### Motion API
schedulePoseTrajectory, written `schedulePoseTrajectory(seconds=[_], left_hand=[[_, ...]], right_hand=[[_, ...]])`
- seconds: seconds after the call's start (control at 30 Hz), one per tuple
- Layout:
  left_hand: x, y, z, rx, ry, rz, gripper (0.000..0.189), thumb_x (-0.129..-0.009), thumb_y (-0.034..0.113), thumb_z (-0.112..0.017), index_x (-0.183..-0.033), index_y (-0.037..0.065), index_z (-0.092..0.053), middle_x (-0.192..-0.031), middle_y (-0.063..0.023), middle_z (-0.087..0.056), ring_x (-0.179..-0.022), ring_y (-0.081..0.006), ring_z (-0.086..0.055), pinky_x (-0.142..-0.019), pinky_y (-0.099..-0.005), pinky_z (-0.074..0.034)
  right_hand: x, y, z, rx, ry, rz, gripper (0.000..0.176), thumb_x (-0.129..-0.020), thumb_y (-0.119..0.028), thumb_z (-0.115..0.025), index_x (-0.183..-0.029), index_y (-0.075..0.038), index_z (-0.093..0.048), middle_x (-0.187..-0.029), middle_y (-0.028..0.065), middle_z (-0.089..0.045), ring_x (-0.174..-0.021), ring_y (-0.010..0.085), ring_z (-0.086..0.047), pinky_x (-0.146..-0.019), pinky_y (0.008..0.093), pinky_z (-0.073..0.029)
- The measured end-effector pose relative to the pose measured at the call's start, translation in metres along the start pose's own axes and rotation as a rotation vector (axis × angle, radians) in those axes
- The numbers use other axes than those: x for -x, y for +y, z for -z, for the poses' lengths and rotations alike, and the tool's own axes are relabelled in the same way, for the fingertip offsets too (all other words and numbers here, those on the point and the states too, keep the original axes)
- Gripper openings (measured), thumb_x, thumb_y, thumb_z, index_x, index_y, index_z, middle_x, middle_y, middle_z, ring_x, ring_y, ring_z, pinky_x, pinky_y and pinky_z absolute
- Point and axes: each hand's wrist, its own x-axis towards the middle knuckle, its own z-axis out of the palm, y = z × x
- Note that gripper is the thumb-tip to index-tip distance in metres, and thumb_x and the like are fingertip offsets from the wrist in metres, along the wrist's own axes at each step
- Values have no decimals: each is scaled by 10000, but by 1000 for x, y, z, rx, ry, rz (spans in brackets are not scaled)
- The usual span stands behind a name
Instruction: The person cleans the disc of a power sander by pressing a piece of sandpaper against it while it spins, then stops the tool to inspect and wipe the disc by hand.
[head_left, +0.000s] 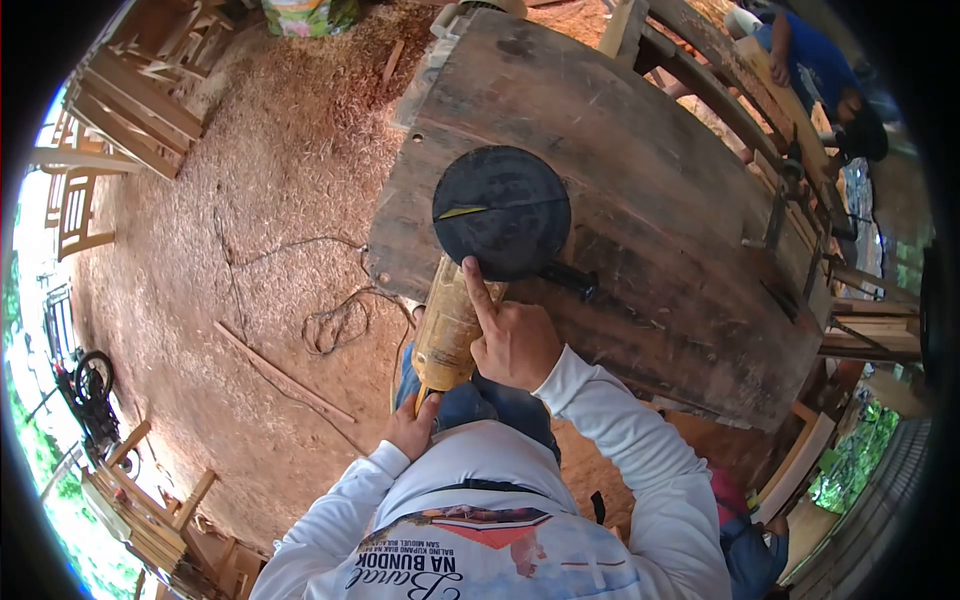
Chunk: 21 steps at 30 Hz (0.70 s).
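A yellow disc sander (445,335) lies with its round black disc (505,205) facing up, over the edge of a worn wooden tabletop (660,210). A narrow yellow slit shows in the disc. The black side handle (570,279) sticks out to the right. My left hand (410,426) is closed around the sander's rear end, by the cord. With its index finger stretched out, my right hand (518,342) touches or nearly touches the disc's lower rim. Its other fingers are curled in, and I see nothing held there.
A dark cord (335,325) lies looped on the shavings-covered floor, near a long wooden strip (285,370). Wooden chair frames (80,205) stand at left. A person in blue (820,60) is at upper right beside lumber; another person (745,545) is at lower right.
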Motion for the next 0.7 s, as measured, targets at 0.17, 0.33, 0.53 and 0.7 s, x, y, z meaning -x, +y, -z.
schedulePoseTrajectory(seconds=[0.17, 0.33, 0.53, 0.7], left_hand=[[1, 0, 0, 3, 15, -12, 593, -992, 579, -517, -983, -6, -616, -693, -148, -648, -688, -300, -681, -661, -418, -513], [0, -3, 0, -26, 17, -17, 598, -990, 589, -508, -983, 1, -615, -690, -155, -654, -703, -323, -691, -672, -434, -516], [-3, -7, -1, -40, 25, -26, 608, -988, 601, -498, -989, 3, -606, -705, -175, -659, -737, -372, -693, -702, -458, -517], [-3, -10, -1, -33, 27, -34, 623, -981, 613, -498, -998, -1, -602, -723, -196, -662, -781, -404, -691, -730, -474, -513]], right_hand=[[-5, -4, 0, -45, 31, -47, 1064, -699, -101, -642, -1592, 62, -86, -611, 196, -620, -523, 361, -632, -522, 470, -528], [-14, -5, -1, 11, 16, -107, 1064, -709, -121, -653, -1591, 63, -88, -582, 186, -611, -501, 359, -626, -509, 470, -521], [-13, -5, -4, 37, 15, -101, 1063, -723, -137, -661, -1592, 62, -80, -577, 180, -610, -497, 350, -628, -505, 463, -521], [-11, -6, -6, 30, 5, -87, 1055, -728, -128, -656, -1593, 60, -81, -600, 176, -618, -520, 345, -639, -512, 453, -528]])
